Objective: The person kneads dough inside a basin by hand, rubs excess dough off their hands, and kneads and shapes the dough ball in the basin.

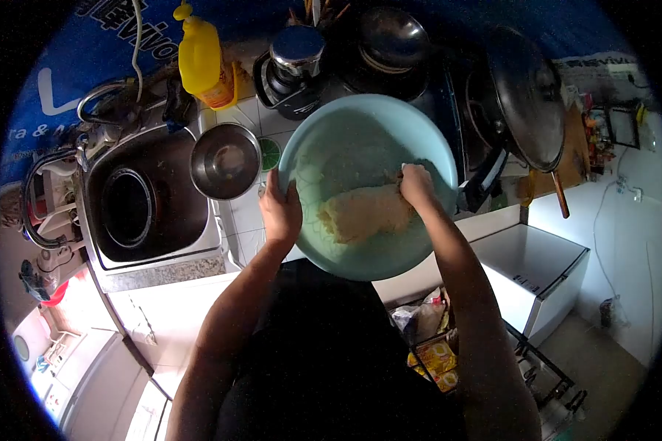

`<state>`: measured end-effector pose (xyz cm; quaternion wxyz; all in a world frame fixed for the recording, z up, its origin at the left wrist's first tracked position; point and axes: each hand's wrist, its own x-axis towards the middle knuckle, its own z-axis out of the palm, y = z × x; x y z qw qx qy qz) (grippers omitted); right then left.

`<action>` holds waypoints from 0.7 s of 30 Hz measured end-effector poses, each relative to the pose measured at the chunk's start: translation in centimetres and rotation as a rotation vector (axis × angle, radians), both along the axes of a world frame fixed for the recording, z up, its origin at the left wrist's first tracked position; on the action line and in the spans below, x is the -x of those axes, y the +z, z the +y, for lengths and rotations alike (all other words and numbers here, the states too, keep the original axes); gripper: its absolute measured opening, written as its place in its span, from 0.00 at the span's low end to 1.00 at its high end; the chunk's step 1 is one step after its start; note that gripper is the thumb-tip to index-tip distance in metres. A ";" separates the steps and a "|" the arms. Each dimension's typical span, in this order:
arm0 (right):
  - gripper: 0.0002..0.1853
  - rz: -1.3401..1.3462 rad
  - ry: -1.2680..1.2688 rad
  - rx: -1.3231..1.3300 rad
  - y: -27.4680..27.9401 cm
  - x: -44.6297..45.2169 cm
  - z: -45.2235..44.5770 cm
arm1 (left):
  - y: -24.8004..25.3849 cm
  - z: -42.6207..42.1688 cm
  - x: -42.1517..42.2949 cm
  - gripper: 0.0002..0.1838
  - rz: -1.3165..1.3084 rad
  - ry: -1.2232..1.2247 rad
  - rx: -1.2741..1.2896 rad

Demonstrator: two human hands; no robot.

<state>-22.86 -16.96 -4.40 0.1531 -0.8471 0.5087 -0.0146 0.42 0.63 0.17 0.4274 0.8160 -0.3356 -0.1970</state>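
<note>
A wide pale-green plastic basin sits at the counter's front edge, close to my body. Inside it lies a long, lumpy mass of cream-coloured dough, with smears on the basin floor around it. My left hand holds the basin's left rim, thumb on the inner side and fingers outside. At the dough's right end, my right hand is closed in a fist against it; the fingertips are hidden. Left of the basin stands a steel bowl with a little residue in its bottom.
A sink with a black round tub is at left. Behind stand a yellow bottle and a kettle-like pot. A wok and a large dark pan sit right. A white chest stands lower right.
</note>
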 end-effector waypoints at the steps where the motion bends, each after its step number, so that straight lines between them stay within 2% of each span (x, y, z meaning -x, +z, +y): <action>1: 0.12 0.201 0.042 -0.026 1.5 -0.1 0.2 | -0.2 0.1 0.0 0.23 0.001 -0.003 0.003; 2: 0.12 0.202 0.037 -0.023 1.7 -0.5 0.2 | -0.7 0.2 0.1 0.23 0.020 -0.009 0.016; 4: 0.14 0.072 -0.081 0.115 1.1 -3.0 0.6 | -0.6 0.2 0.1 0.24 0.036 -0.015 0.026; 5: 0.15 0.018 -0.062 0.234 -0.6 -3.8 1.4 | -0.2 0.2 0.2 0.24 0.063 -0.009 -0.004; 6: 0.15 -0.045 -0.103 0.147 -1.6 -5.2 2.0 | 0.1 0.1 0.2 0.24 0.090 -0.005 -0.031; 8: 0.16 -0.417 -0.293 -0.018 -3.3 -9.1 4.6 | -1.0 0.2 0.2 0.23 0.086 0.004 -0.038; 10: 0.19 -0.790 -0.466 -0.175 0.8 -12.7 8.0 | -1.6 0.4 0.2 0.23 0.076 0.017 -0.040; 11: 0.21 -0.654 -0.484 -0.394 -9.3 -12.3 8.0 | -1.7 0.6 0.1 0.22 0.101 0.005 -0.022; 13: 0.18 -0.782 -0.335 -0.019 -7.7 -12.5 8.4 | -1.2 0.6 -0.1 0.21 0.123 -0.007 0.000; 15: 0.14 -0.588 -0.181 -0.047 -19.7 -6.3 1.3 | 0.2 0.4 -0.1 0.21 0.186 -0.011 -0.046; 16: 0.13 -0.446 -0.176 0.051 -14.5 -6.0 -1.1 | 0.4 0.3 0.0 0.21 0.183 -0.001 -0.048; 17: 0.12 -0.300 -0.171 0.144 -6.9 -7.2 -2.8 | 0.5 0.2 0.1 0.20 0.162 -0.005 -0.069; 18: 0.12 -0.303 -0.168 0.136 -3.3 -8.7 -2.6 | 0.5 0.2 0.1 0.20 0.140 -0.014 -0.091; 20: 0.17 -0.226 -0.287 -0.393 0.7 -11.8 0.1 | 0.0 0.2 0.1 0.20 0.064 -0.022 -0.081; 21: 0.17 -0.212 -0.317 -0.409 -0.6 -13.3 1.9 | -0.1 0.1 0.2 0.20 -0.012 -0.023 -0.061</action>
